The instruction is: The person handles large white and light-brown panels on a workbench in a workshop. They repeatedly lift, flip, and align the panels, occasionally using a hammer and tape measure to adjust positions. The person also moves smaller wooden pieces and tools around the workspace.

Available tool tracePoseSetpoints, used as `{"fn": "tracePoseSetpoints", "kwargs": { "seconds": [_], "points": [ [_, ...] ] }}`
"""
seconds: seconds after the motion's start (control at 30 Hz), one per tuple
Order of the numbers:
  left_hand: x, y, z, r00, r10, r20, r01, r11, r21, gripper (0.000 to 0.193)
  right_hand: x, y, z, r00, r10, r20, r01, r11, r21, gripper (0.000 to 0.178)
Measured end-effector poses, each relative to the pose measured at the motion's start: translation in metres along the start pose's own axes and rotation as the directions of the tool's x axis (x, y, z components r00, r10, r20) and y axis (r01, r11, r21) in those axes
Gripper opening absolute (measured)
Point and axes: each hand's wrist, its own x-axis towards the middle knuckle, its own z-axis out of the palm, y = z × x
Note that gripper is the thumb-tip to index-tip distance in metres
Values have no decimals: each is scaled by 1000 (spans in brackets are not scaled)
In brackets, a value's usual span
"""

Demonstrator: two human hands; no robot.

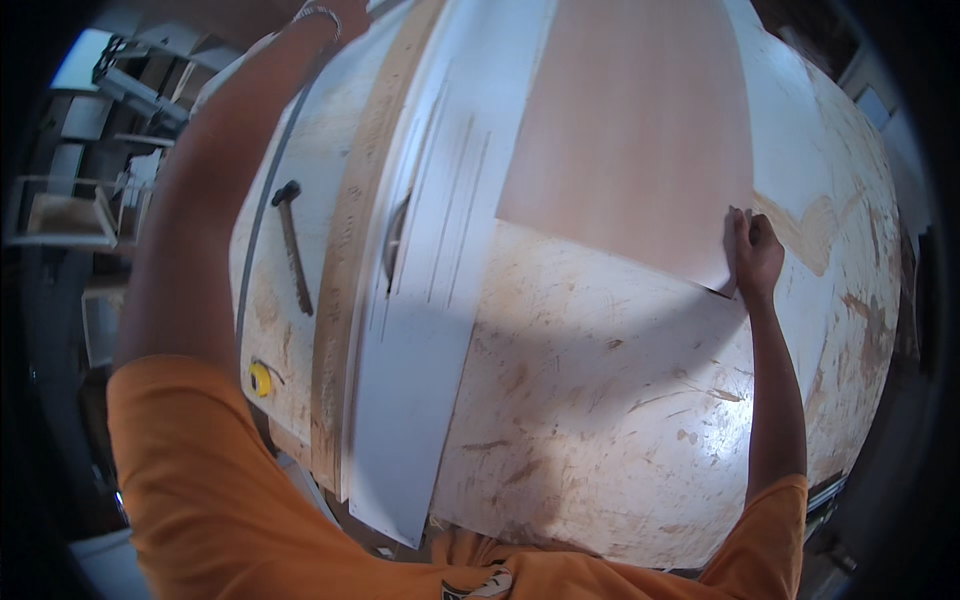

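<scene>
A pinkish-brown plywood panel lies flat on the worn tabletop, its near edge slanting down to a corner at the right. At that corner my right hand has its fingers curled against the panel's edge. My left arm stretches far forward, and my left hand is at the upper edge of the view near the far end of a long wooden strip; its fingers are cut off. Between the strip and the panel runs a white slotted plate, with a round saw blade standing up through it.
Left of the strip lie a hammer and a yellow tape measure. The scuffed, stained tabletop reaches toward my body. Shelving and wooden pieces stand beyond the left side, in shadow.
</scene>
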Motion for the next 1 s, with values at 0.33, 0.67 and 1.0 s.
{"fn": "tracePoseSetpoints", "kwargs": {
  "seconds": [0.33, 0.67, 1.0],
  "points": [
    [-325, -204, -120, 917, -371, -148, 391, 908, 151, 34, 9, 19, 20, 987, -156, 23, 158, 976, -151, 56],
    [-675, -108, -80, 700, -711, 64, 713, 690, -130, 23, -138, 90, -85, 961, 85, 264, 17, 931, -364, 54],
    [-781, -59, -63, 612, -788, 63, 777, 585, -233, 24, -492, 150, -250, -44, -76, 996, -768, 640, 15, 49]
  ]
}}
